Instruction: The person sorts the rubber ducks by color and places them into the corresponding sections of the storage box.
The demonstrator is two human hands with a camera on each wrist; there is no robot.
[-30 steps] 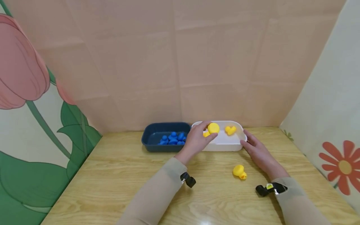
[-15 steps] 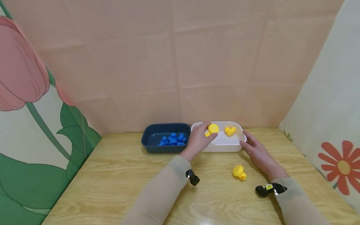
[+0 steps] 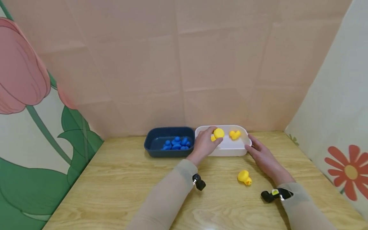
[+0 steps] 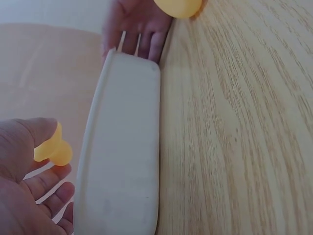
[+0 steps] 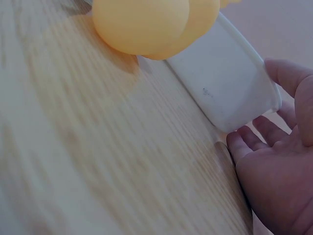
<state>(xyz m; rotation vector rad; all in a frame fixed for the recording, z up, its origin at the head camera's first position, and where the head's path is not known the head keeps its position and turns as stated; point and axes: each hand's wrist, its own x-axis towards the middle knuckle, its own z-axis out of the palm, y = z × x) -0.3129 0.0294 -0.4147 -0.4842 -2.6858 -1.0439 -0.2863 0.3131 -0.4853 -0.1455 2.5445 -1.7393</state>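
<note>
My left hand (image 3: 204, 142) pinches a yellow rubber duck (image 3: 219, 133) between thumb and fingers, its round flat base toward the head camera. Hand and duck are over the left part of a white plastic bin (image 3: 230, 152). Inside the bin, another yellow duck (image 3: 235, 135) lies toward the right, and a bit of yellow (image 3: 213, 138) shows beside my left fingers. My right hand (image 3: 263, 156) grips the bin's right end, thumb at the rim (image 5: 268, 73) and fingers against the end wall. A further yellow duck (image 3: 244, 177) lies tipped on the table in front of the bin.
A dark blue bin (image 3: 155, 152) stands directly left of the white one, with several blue ducks (image 3: 176, 143) in its right half. Both bins sit at the back of the wood-grain table (image 3: 115, 191), close to a pinkish cloth backdrop (image 3: 143, 80).
My left wrist and forearm have shifted right, and the pinched duck has come slightly lower over the white bin. My right hand stays on the bin's end.
</note>
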